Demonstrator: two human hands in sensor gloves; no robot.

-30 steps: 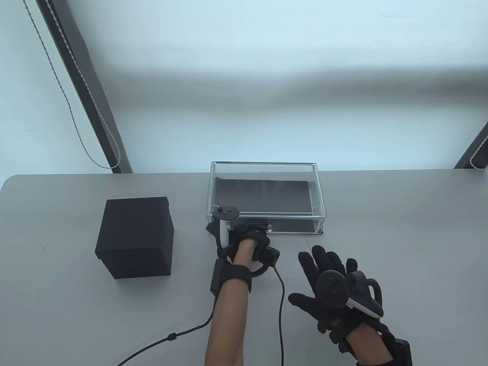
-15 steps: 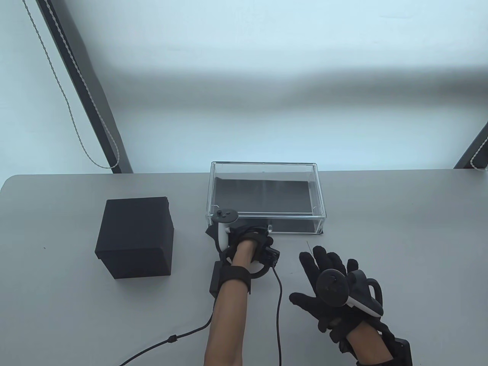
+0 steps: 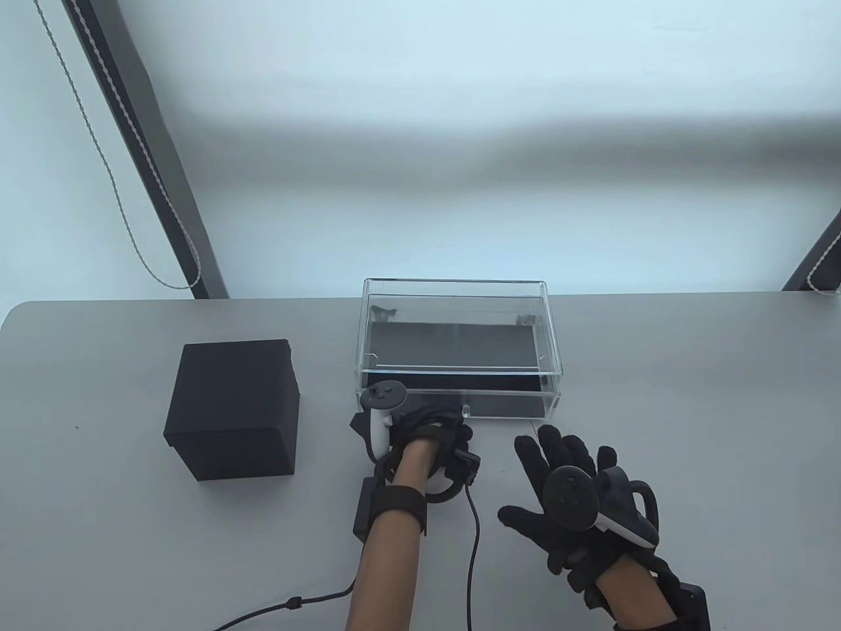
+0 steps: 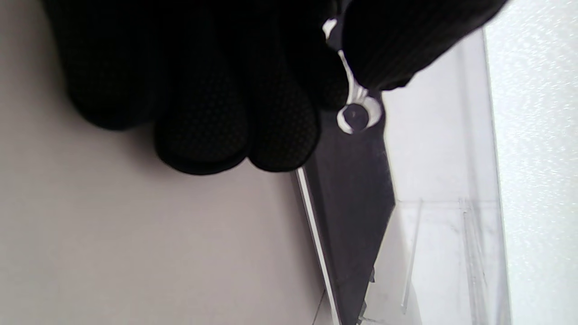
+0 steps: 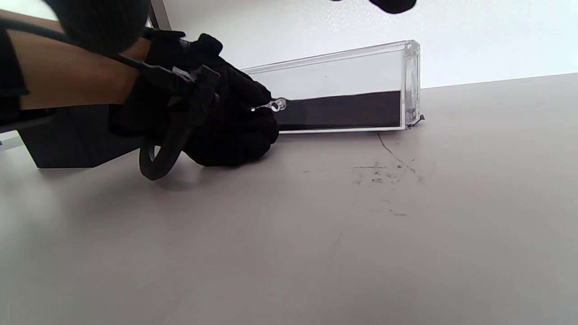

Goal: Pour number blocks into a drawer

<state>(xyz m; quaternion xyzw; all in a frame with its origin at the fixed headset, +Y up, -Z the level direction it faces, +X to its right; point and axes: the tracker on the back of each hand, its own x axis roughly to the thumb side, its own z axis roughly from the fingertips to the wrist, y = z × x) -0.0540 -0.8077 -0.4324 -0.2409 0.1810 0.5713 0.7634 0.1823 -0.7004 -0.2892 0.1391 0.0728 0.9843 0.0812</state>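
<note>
Here the grey table [image 3: 690, 394] carries a clear acrylic drawer case [image 3: 460, 328] at twelve o'clock and a black box [image 3: 233, 407] at nine, probably the blocks' container; no blocks show. The drawer [image 3: 506, 402] juts slightly out, likely for opening. The left hand [image 3: 420, 430] pinches its small clear knob [image 5: 279, 105]. The right hand [image 3: 565, 486] rests at five o'clock, fingers spread, holding nothing.
</note>
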